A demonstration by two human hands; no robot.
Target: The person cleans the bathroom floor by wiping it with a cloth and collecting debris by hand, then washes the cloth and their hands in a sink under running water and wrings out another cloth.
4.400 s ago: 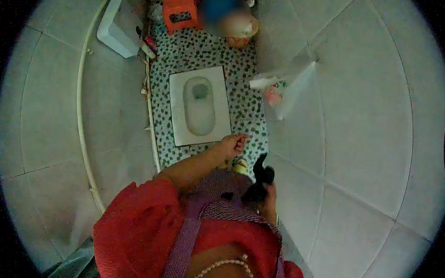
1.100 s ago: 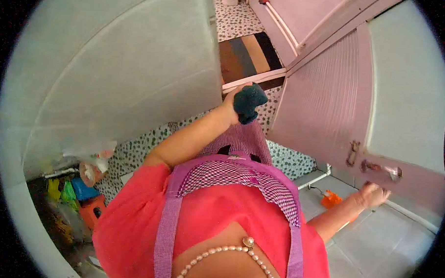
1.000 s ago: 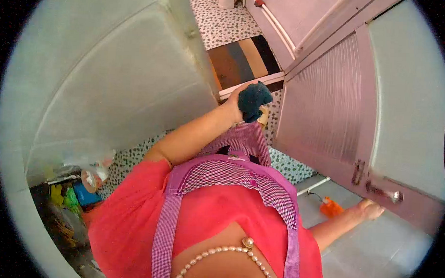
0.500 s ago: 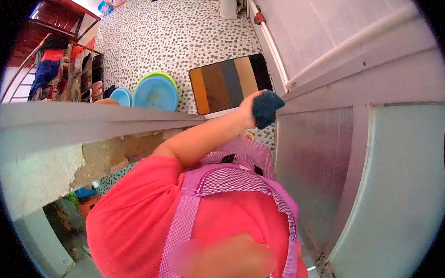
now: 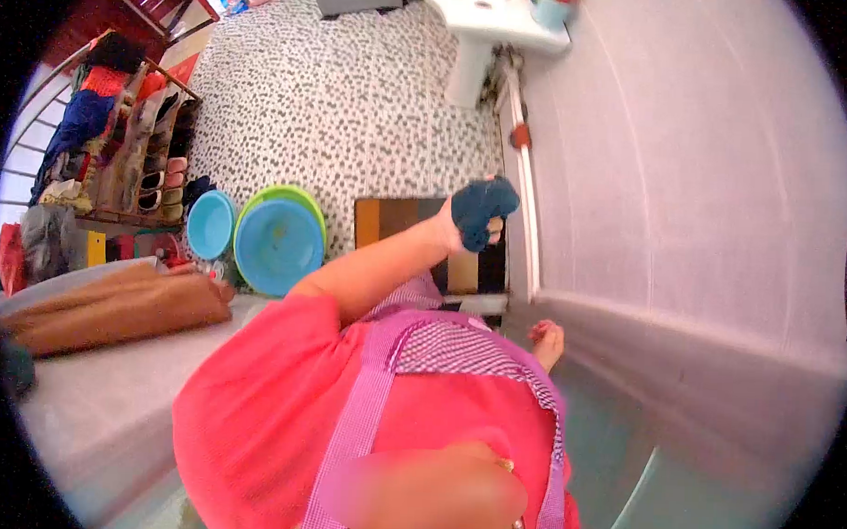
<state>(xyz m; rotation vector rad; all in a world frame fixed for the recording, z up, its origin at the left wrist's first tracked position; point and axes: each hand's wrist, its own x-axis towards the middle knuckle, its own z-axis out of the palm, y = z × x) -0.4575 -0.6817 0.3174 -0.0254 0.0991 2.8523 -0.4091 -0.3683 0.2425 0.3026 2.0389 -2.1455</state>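
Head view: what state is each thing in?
Left hand: closed around the dark cloth.
Dark cloth: bunched in that hand.
Right hand: fingers curled, contents unclear.
Large blue basin: open side up, overlapping the green basin.
Small blue basin: open side up.
Striped mat: flat, partly hidden.
Shoe rack: holding shoes.

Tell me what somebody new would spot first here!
Probably the bright pink shirt, filling the bottom middle. Next, the dark cloth in the left hand, near the picture's centre, in front of the striped mat. Then the big blue basin on the spotted floor, left of the mat.
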